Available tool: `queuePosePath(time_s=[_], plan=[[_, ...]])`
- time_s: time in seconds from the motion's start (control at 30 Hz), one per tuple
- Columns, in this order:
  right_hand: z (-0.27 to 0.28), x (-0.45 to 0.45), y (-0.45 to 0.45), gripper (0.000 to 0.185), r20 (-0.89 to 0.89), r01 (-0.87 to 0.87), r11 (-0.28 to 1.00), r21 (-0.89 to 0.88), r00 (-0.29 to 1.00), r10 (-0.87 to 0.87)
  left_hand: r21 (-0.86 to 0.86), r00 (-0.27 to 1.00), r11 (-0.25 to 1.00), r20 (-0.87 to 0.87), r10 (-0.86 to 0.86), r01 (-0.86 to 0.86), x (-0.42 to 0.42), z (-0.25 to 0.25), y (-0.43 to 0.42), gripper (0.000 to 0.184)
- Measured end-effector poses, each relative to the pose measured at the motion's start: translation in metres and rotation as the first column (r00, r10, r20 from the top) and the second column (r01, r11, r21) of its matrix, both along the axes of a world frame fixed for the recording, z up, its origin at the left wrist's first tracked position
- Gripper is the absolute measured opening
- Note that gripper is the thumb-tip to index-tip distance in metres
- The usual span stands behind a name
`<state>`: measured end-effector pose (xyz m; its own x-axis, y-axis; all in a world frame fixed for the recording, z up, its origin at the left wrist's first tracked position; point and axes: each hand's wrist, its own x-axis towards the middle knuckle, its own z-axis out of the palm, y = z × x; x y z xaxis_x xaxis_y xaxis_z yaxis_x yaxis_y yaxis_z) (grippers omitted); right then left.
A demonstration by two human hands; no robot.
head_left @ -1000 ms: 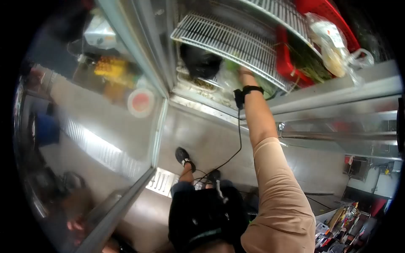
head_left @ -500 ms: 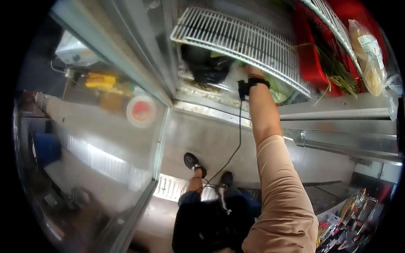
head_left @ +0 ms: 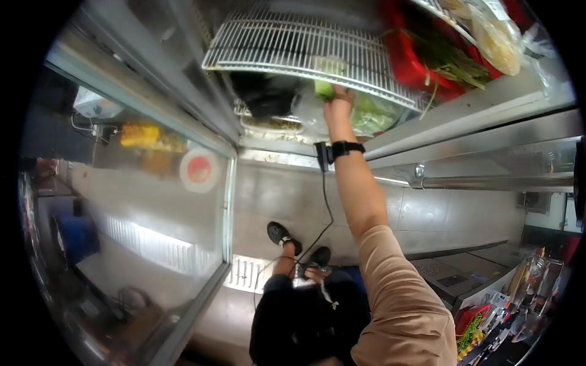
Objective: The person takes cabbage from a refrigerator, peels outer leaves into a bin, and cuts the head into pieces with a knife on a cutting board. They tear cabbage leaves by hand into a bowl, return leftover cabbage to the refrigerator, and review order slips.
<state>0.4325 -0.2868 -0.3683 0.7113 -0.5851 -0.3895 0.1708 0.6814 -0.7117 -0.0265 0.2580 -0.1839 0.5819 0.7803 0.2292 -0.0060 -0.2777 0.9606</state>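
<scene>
My right hand (head_left: pixel 340 97) reaches under the white wire shelf (head_left: pixel 293 44) of an open refrigerator. Its fingers are closed on a pale green vegetable (head_left: pixel 325 90), partly hidden by the shelf's front edge; its exact kind does not show. To the right of the hand lies a clear plastic bag of leafy greens (head_left: pixel 373 114). A black plastic bag (head_left: pixel 262 94) sits to the left, blurred. My left hand is out of view.
The glass door (head_left: pixel 152 183) stands open at left. Red baskets (head_left: pixel 406 64) with long green stalks (head_left: pixel 461 67) are at upper right, near a plastic bag of yellowish food (head_left: pixel 497 46). A cable (head_left: pixel 329 207) hangs from my wrist device. A metal bar (head_left: pixel 494 183) runs along the right.
My right hand has drawn back a little toward the shelf's front edge, and the pale green vegetable has come into view in it. The camera view has shifted slightly.
</scene>
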Motion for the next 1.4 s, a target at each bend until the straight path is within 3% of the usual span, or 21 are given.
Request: queuePosePath(time_s=[0.07, 0.3, 0.43, 0.5, 0.53, 0.57, 0.63, 0.67, 0.7, 0.77, 0.8, 0.87, 0.93, 1.0, 1.03, 1.07, 1.13, 1.17, 1.2, 1.27, 1.4], plan=[[-0.028, -0.008, -0.009, 0.07, 0.318, 0.026, 0.999, 0.037, 0.947, -0.036, 0.007, 1.0, 1.0, 0.006, -0.001, 0.001, -0.004, 0.006, -0.001, 0.044], [0.03, -0.122, 0.007, 0.053, 0.478, -0.23, 0.971, 0.059, 0.861, 0.175, 0.034, 1.0, 0.999, 0.024, -0.01, 0.01, -0.023, 0.034, -0.001, 0.041], [0.069, -0.212, 0.015, 0.06, 0.373, -0.448, 0.807, 0.386, 0.875, 0.307, 0.059, 0.998, 0.997, 0.028, -0.054, 0.053, -0.044, 0.064, 0.004, 0.039], [0.09, -0.269, 0.002, 0.056, 0.646, -0.67, 0.542, 0.507, 0.712, 0.276, 0.064, 0.995, 0.994, 0.039, -0.092, 0.09, -0.057, 0.082, 0.006, 0.038], [0.104, -0.294, -0.007, 0.056, 0.634, -0.653, 0.545, 0.526, 0.728, 0.26, 0.062, 0.992, 0.992, 0.044, -0.117, 0.114, -0.063, 0.091, 0.006, 0.038], [0.129, -0.32, -0.015, 0.06, 0.435, -0.654, 0.752, -0.077, 0.657, 0.616, 0.057, 0.988, 0.988, 0.047, -0.147, 0.144, -0.073, 0.098, 0.007, 0.038], [0.157, -0.369, -0.037, 0.063, 0.027, -0.563, 0.519, -0.643, 0.661, 0.75, 0.041, 0.978, 0.979, 0.056, -0.199, 0.197, -0.083, 0.112, 0.002, 0.037], [0.168, -0.388, -0.052, 0.067, 0.197, -0.682, 0.666, -0.303, 0.639, 0.744, 0.032, 0.975, 0.976, 0.04, -0.217, 0.215, -0.088, 0.114, 0.0, 0.036], [0.177, -0.406, -0.064, 0.071, 0.359, -0.738, 0.67, 0.081, 0.649, 0.671, 0.035, 0.973, 0.973, 0.011, -0.228, 0.228, -0.095, 0.114, 0.001, 0.036], [0.217, -0.435, -0.091, 0.073, 0.497, -0.768, 0.599, 0.225, 0.62, 0.608, -0.16, 0.932, 0.919, 0.09, -0.35, 0.361, -0.102, 0.117, -0.013, 0.035], [0.232, -0.449, -0.101, 0.075, 0.56, -0.78, 0.555, 0.29, 0.609, 0.562, -0.431, 0.855, 0.74, 0.308, -0.417, 0.517, -0.1, 0.133, -0.045, 0.037], [0.258, -0.475, -0.12, 0.079, 0.664, -0.78, 0.491, 0.388, 0.606, 0.438, -0.287, 0.881, 0.834, 0.189, -0.434, 0.472, -0.103, 0.135, -0.074, 0.03], [0.27, -0.494, -0.131, 0.081, 0.711, -0.762, 0.489, 0.424, 0.615, 0.342, -0.111, 0.901, 0.894, 0.077, -0.428, 0.434, -0.107, 0.12, -0.068, 0.024], [0.275, -0.503, -0.14, 0.09, 0.583, -0.647, 0.748, 0.15, 0.669, 0.462, 0.071, 0.852, 0.859, -0.193, -0.487, 0.507, -0.113, 0.103, -0.038, 0.039], [0.277, -0.507, -0.142, 0.09, 0.59, -0.637, 0.755, 0.153, 0.672, 0.448, 0.132, 0.825, 0.832, -0.281, -0.49, 0.539, -0.11, 0.111, -0.048, 0.045], [0.28, -0.508, -0.145, 0.098, 0.514, -0.605, 0.79, 0.101, 0.712, 0.479, 0.103, 0.795, 0.79, -0.148, -0.589, 0.604, -0.11, 0.11, -0.066, 0.044], [0.278, -0.511, -0.143, 0.107, 0.436, -0.56, 0.825, 0.074, 0.762, 0.478, -0.279, 0.634, 0.578, 0.186, -0.751, 0.767, -0.107, 0.125, -0.101, 0.042], [0.276, -0.513, -0.141, 0.107, 0.446, -0.562, 0.824, 0.075, 0.758, 0.477, -0.269, 0.634, 0.581, 0.186, -0.751, 0.768, -0.109, 0.121, -0.096, 0.042], [0.275, -0.513, -0.139, 0.107, 0.446, -0.559, 0.827, 0.062, 0.757, 0.479, -0.071, 0.707, 0.708, -0.044, -0.706, 0.702, -0.112, 0.108, -0.087, 0.041], [0.276, -0.513, -0.136, 0.107, 0.451, -0.561, 0.826, 0.044, 0.749, 0.485, -0.28, 0.63, 0.571, 0.218, -0.745, 0.772, -0.109, 0.131, -0.127, 0.039], [0.285, -0.516, -0.125, 0.104, 0.406, -0.548, 0.832, -0.088, 0.743, 0.532, -0.317, 0.655, 0.605, 0.074, -0.752, 0.73, -0.107, 0.12, -0.114, 0.047]])
